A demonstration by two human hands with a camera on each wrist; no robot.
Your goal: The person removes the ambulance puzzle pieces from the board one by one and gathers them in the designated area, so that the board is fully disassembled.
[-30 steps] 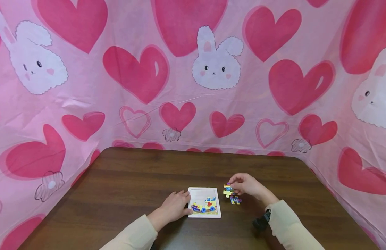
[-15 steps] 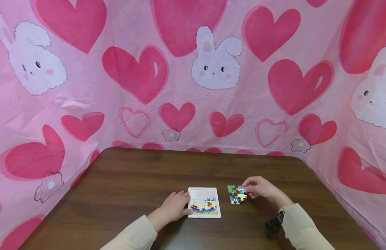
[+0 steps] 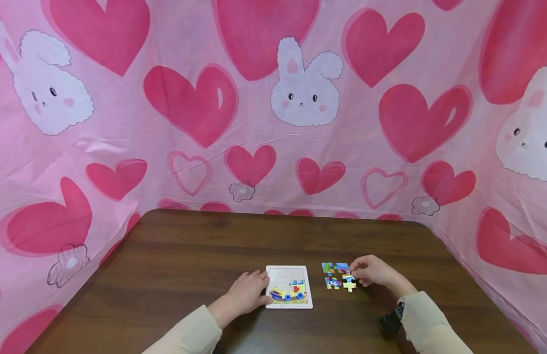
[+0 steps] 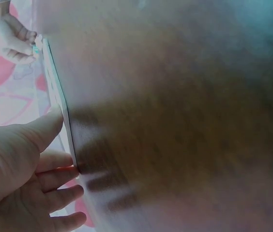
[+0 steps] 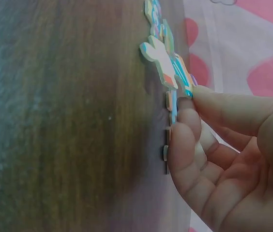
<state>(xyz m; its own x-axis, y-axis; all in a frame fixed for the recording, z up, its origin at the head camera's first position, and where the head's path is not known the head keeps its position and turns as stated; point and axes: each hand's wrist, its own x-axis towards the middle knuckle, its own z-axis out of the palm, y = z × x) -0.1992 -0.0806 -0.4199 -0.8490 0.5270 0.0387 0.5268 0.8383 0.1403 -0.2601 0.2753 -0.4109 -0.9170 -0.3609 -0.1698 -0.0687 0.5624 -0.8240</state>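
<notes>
A yellow and blue puzzle piece is sitting to the right of the white puzzle tray, its long axis running roughly toward and away from the person and its rounded knob pointing to the near side. The right hand is pinching its far right edge, thumb against index with only the piece's thickness between them; in the right wrist view the piece is tilting, and whether any of it is touching the surface cannot be told. Three loose pieces are lying close by, to its left and far side. The left hand is resting at the tray's left edge, fingers extended and spread, thumb apart at the near corner, grasping nothing. The tray is lying flat and nearly square to the person, its yellow vehicle picture filling the near part, with the cab toward the right and the wheels toward the person. Dark brown wood grain is running crosswise over the surface, and a pink backdrop with hearts and white rabbits is enclosing the back and both sides.
</notes>
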